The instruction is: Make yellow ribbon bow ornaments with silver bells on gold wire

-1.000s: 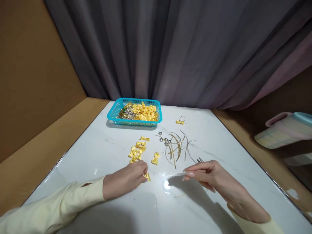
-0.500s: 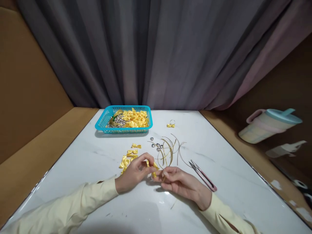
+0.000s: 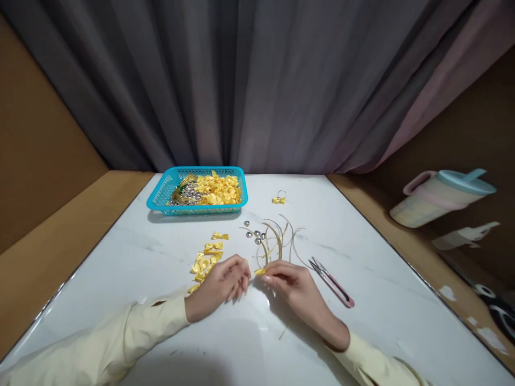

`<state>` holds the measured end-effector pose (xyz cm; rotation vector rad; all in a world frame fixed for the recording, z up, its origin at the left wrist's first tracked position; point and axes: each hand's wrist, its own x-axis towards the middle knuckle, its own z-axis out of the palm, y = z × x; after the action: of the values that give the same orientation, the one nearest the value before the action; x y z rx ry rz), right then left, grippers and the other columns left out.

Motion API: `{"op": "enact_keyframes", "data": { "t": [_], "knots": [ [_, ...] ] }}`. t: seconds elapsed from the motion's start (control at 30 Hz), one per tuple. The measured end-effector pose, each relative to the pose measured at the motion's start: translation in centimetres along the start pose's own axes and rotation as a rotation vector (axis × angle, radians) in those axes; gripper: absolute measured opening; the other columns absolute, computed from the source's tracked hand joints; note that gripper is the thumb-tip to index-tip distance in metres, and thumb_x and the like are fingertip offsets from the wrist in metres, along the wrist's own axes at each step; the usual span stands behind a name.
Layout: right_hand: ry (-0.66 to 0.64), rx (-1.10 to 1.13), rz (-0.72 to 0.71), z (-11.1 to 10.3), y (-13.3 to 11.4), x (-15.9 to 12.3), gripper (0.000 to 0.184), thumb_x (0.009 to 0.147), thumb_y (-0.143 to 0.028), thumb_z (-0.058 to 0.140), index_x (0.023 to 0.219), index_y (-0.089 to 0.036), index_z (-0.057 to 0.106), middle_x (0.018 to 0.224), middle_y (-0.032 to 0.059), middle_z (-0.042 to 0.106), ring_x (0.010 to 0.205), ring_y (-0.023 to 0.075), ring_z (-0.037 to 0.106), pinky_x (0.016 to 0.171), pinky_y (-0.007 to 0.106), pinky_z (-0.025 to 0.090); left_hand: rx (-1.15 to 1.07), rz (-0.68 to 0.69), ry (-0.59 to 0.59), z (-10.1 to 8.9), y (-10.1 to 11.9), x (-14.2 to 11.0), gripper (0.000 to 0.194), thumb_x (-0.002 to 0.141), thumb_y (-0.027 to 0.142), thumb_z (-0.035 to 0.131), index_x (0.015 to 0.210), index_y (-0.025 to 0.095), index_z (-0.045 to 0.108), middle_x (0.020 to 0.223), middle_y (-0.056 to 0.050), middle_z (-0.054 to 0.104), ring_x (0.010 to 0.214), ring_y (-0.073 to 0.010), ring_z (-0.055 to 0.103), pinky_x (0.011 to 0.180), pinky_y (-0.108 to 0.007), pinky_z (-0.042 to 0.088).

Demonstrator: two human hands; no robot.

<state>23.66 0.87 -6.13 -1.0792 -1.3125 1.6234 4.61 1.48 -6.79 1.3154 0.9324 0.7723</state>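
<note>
Between the thumb and fingers of my right hand (image 3: 295, 284) is a small yellow satin bow (image 3: 260, 272), held just above the table. My left hand (image 3: 225, 281) is beside it on the left, its fingers loosely bent and apart, with nothing seen in them. Near that hand lies a group of yellow bows (image 3: 203, 264). Beyond my right hand, thin gold cords (image 3: 279, 236) are spread in curves. Several silver round beads (image 3: 257, 234) sit at their left.
A blue basket (image 3: 197, 210) of bows, beads and cords stands at the back. Thread snips (image 3: 332, 282) lie right of my right hand. Farther back is a bow with a ring (image 3: 278, 200). A lidded cup (image 3: 442, 198) and a white bottle (image 3: 464, 236) are at the right.
My hands have come apart. The bow that was between both hands is now in my right hand alone, and my left hand has let go. The view has shifted slightly.
</note>
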Motion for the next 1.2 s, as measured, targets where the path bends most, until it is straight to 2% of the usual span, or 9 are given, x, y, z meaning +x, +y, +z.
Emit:
{"op": "enact_keyframes", "data": {
  "t": [0.1,0.17,0.3,0.47,0.63,0.77,0.87,0.93,1.2],
  "knots": [
    [0.078,-0.699,-0.563,-0.2,0.2,-0.6,0.020,0.086,-0.014,0.048,0.091,-0.017,0.067,0.099,0.0133,0.064,0.089,0.0223,0.058,0.077,0.037,0.049,-0.245,-0.251,-0.204,0.1,0.2,0.4,0.060,0.086,0.064,0.027,0.076,0.011,0.053,0.055,-0.007,0.060,0.039,-0.0126,0.053,0.032,-0.019,0.032],
    [0.061,-1.057,-0.864,-0.2,0.4,-0.8,0.027,0.089,-0.008,0.038,0.096,-0.012,0.063,0.100,0.0177,0.065,0.084,0.0233,0.060,0.068,0.037,0.052,-0.349,-0.307,-0.257,0.1,0.5,0.5,0.055,0.084,0.062,0.040,0.079,0.009,0.054,0.065,-0.013,0.065,0.049,-0.0160,0.061,0.036,-0.020,0.040],
    [0.071,-1.318,-1.039,0.1,0.6,-0.7,0.024,0.089,-0.004,0.037,0.094,-0.006,0.061,0.094,0.0200,0.067,0.076,0.0227,0.062,0.062,0.034,0.054,-0.436,-0.327,-0.282,-0.1,0.6,0.4,0.033,0.080,0.043,0.062,0.084,0.010,0.055,0.077,-0.012,0.068,0.063,-0.0155,0.065,0.050,-0.020,0.047],
    [0.033,-1.309,-0.984,-0.4,0.3,-0.5,0.028,0.087,-0.001,0.034,0.097,-0.007,0.059,0.106,0.0208,0.065,0.085,0.0237,0.063,0.066,0.034,0.056,-0.464,-0.308,-0.232,-0.5,0.4,0.5,0.024,0.082,0.034,0.062,0.085,0.010,0.058,0.080,-0.010,0.067,0.064,-0.0130,0.064,0.055,-0.019,0.047],
    [0.029,-1.006,-0.794,-0.8,-0.1,-0.7,0.031,0.084,-0.001,0.034,0.097,-0.012,0.059,0.110,0.0168,0.065,0.092,0.0215,0.063,0.073,0.033,0.054,-0.423,-0.268,-0.180,-0.6,0.7,0.7,0.022,0.082,0.031,0.062,0.085,0.009,0.062,0.077,-0.009,0.067,0.063,-0.0120,0.062,0.055,-0.019,0.045],
    [0.085,-0.664,-0.393,-0.6,-0.9,-0.5,0.020,0.089,-0.018,0.044,0.089,-0.018,0.064,0.099,0.0103,0.070,0.087,0.0192,0.065,0.075,0.029,0.052,-0.334,-0.232,-0.154,-0.7,0.7,0.8,0.023,0.082,0.032,0.060,0.084,0.009,0.063,0.075,-0.008,0.068,0.057,-0.0110,0.060,0.051,-0.020,0.044],
    [-0.052,-0.402,-0.058,-0.3,-1.5,-0.2,0.022,0.086,-0.030,0.052,0.074,-0.018,0.066,0.086,0.0066,0.070,0.083,0.0188,0.064,0.074,0.028,0.050,-0.243,-0.192,-0.178,-0.6,0.3,0.8,0.027,0.083,0.036,0.059,0.086,0.010,0.063,0.072,-0.008,0.068,0.052,-0.0107,0.059,0.045,-0.019,0.042],
    [-0.094,-0.268,0.050,-0.1,-1.5,0.0,0.023,0.084,-0.032,0.055,0.072,-0.017,0.067,0.078,0.0050,0.068,0.074,0.0167,0.062,0.068,0.027,0.050,-0.185,-0.179,-0.189,-0.6,0.0,0.8,0.028,0.082,0.038,0.059,0.089,0.010,0.062,0.070,-0.007,0.067,0.051,-0.0107,0.058,0.043,-0.019,0.041],
    [0.007,-0.298,0.038,0.5,-0.6,0.1,0.024,0.082,-0.032,0.055,0.072,-0.014,0.066,0.066,0.0043,0.064,0.063,0.0145,0.059,0.061,0.025,0.046,-0.220,-0.218,-0.223,-0.5,0.1,0.8,0.032,0.084,0.040,0.055,0.079,0.009,0.063,0.073,-0.008,0.067,0.054,-0.0109,0.059,0.050,-0.022,0.044]
  ]
}}
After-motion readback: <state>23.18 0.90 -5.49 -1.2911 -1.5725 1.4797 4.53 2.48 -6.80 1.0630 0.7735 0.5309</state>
